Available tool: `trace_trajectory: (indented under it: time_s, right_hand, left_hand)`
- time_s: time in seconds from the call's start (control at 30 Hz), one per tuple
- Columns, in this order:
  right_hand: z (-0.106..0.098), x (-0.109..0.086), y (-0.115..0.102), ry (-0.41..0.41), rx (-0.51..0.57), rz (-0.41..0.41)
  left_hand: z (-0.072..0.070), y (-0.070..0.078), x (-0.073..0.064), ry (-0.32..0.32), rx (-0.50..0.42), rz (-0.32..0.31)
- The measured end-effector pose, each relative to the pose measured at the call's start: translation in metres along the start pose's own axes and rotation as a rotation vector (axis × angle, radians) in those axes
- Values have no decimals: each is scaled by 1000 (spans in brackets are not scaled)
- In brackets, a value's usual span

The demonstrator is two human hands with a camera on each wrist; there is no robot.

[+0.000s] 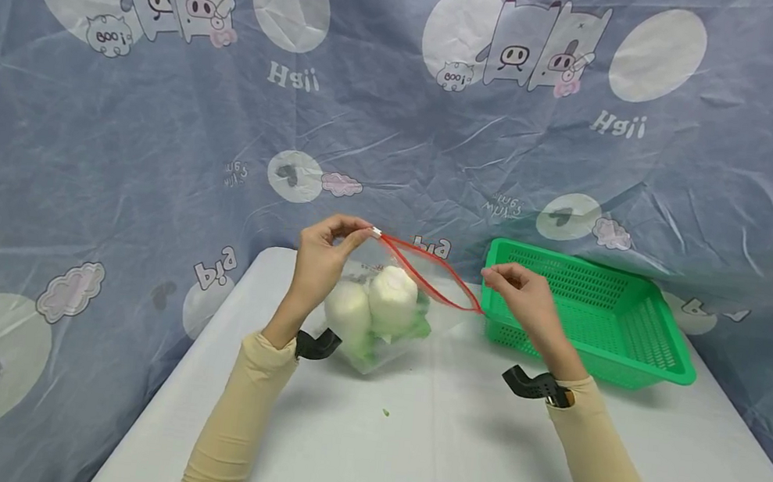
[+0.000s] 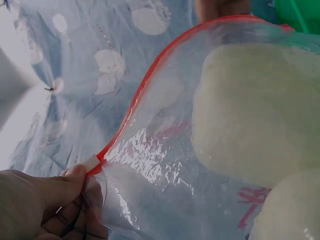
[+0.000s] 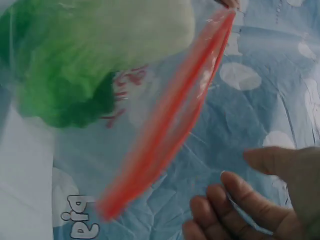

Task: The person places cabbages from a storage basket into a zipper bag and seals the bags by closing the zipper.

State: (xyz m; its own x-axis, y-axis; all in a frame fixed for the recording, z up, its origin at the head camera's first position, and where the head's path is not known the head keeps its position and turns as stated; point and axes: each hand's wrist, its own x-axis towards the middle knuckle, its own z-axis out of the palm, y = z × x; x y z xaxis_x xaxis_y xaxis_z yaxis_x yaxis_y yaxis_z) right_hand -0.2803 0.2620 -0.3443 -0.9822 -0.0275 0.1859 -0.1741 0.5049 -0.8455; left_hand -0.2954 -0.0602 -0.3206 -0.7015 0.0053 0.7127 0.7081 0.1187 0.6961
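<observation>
A clear zip bag (image 2: pixel 150 170) with a red zip strip (image 3: pixel 172 117) holds pale, rounded vegetables (image 1: pixel 392 298) with green leaves (image 3: pixel 65 85). With thumb and fingers, my left hand (image 1: pixel 319 261) pinches the bag's top left corner at the white slider (image 2: pixel 91 163). The two red edges of the mouth stand apart in the middle. My right hand (image 1: pixel 525 295) hovers near the far right end of the strip, touching nothing. In the right wrist view a gap shows between its thumb and loosely bent fingers (image 3: pixel 245 192).
A green perforated plastic basket (image 1: pixel 591 317) stands on the white table (image 1: pixel 447 467) behind and right of the right hand. A tiny green scrap (image 1: pixel 386 412) lies in front of the bag. A patterned blue-grey cloth (image 1: pixel 384 131) hangs behind the table.
</observation>
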Motion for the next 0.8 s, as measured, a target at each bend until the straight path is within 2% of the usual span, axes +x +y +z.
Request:
trace_trajectory:
  time_s: [0.07, 0.2, 0.33, 0.47, 0.67, 0.8]
  right_hand:
    - [4, 0, -7, 4, -41, -77]
    - [15, -2, -25, -38, -49, -225]
    - [28, -6, -43, -88, -50, -367]
    - [43, -9, -58, -97, -66, -481]
    - [56, -11, -65, -18, -134, -550]
    - [58, -13, -64, -13, -153, -582]
  left_hand:
    - [8, 2, -4, -50, 39, 6]
    - [22, 8, -12, -129, 103, 26]
    - [32, 15, -19, -166, 123, 45]
    - [40, 17, -22, -191, 122, 57]
    - [43, 19, -26, -224, 133, 63]
    - [42, 21, -26, -249, 145, 66]
